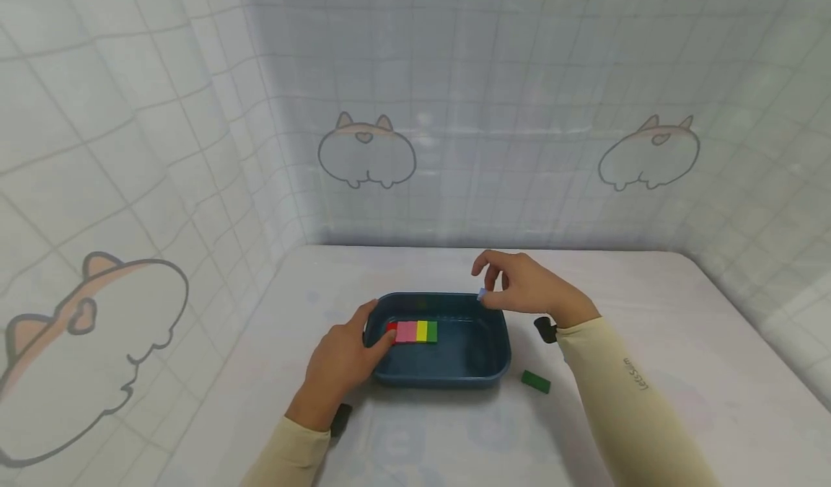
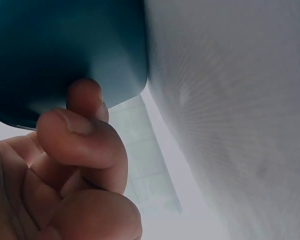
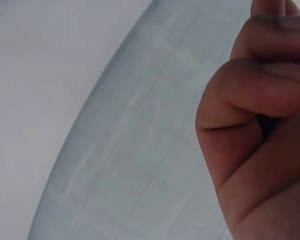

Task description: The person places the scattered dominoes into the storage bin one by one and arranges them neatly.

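**Pale blue block pinched at corner of dark blue tray**

The tray was steadied on the white desk, nearer the left edge than the right, by the left hand, its thumb laid over the left rim and its fingers curled against the outer wall. Inside, in the left half, a row was formed by a red block, partly hidden by the thumb, a pink block, a yellow block and a green block. At the tray's far right corner, the pale blue block was held in a narrow fingertip pinch by the right hand. A dark green block was seen untouched on the desk, just beside the tray's near right corner.

The step in hand was judged to be a block's transfer across the rim, its direction unclear. A firm pinch, clearance over the rim and a gentle release seemed to be called for next.
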A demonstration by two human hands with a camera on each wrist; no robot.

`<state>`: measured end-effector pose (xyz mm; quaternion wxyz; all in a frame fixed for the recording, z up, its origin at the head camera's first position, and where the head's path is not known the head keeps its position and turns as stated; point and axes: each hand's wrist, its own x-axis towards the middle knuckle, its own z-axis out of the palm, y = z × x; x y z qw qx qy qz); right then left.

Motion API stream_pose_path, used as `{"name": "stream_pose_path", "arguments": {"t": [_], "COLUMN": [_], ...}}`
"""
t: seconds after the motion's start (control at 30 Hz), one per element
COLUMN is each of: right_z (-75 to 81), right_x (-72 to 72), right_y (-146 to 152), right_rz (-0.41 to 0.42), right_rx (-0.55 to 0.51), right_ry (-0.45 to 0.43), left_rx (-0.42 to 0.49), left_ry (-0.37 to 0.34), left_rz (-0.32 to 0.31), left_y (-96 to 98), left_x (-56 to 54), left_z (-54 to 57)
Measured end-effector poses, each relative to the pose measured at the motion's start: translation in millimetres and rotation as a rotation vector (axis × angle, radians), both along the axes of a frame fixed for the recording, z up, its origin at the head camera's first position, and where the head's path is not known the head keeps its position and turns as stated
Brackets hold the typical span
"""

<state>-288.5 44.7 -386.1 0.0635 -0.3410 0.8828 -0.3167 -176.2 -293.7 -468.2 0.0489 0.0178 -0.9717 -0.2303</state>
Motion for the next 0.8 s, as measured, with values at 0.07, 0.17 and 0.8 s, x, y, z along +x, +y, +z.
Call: {"name": "stream_pose_path", "arguments": {"t": [0.07,0.17,0.8], "right_z": [0.9,-0.6,-33.9], "right_x": [-0.5,-1.3,-1.9], "right_y": [-9.7,-22.1,-80.5], "right_rz": [0.009,0.025,0.088], "right_rx": [-0.021,-0.059,-0.089], "right_ry": [-0.005,-0.008,0.01], "left_rx": [0.001,0.007,-0.006], "left_ry": [-0.003,-0.009,0.021], "left_rz": [0.004,0.007,0.009], "left_y": [1.0,2.6,1.1], "left_x": [-0.5,-1.2,-0.9], "left_z": [-1.1,-3.3,0.0]}}
